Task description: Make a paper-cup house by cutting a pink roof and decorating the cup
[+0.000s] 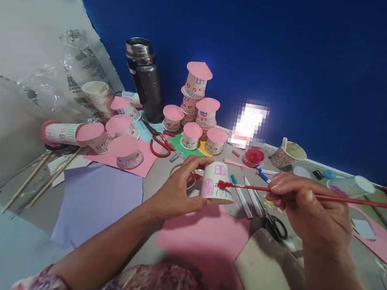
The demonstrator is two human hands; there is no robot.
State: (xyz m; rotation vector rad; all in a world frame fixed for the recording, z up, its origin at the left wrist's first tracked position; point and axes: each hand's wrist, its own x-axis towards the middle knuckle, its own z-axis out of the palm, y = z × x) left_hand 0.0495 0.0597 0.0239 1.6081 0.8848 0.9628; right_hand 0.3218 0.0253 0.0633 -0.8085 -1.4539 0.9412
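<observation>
My left hand (187, 185) is closed around a white paper cup (214, 178), holding it above a pink sheet (201, 234). The cup bears a purple window, a purple door and green grass strokes. In my right hand (310, 207) is a slim red paintbrush (263, 189), held level between thumb and fingers. Its red-loaded tip meets the cup's side, where small red marks show. Beyond the cup stands an open pot of red paint (253, 157). Near my hands lie a teal marker (239, 194), a white marker (254, 194) and black-handled scissors (274, 225).
Several pink-roofed cup houses (191, 135) stand stacked and grouped by the blue wall. A dark steel flask (148, 84) is left of them, with red-handled scissors (164, 144) in front. A purple sheet (99, 203) and wooden sticks (28, 181) lie left; a patterned cup (289, 155) stands right.
</observation>
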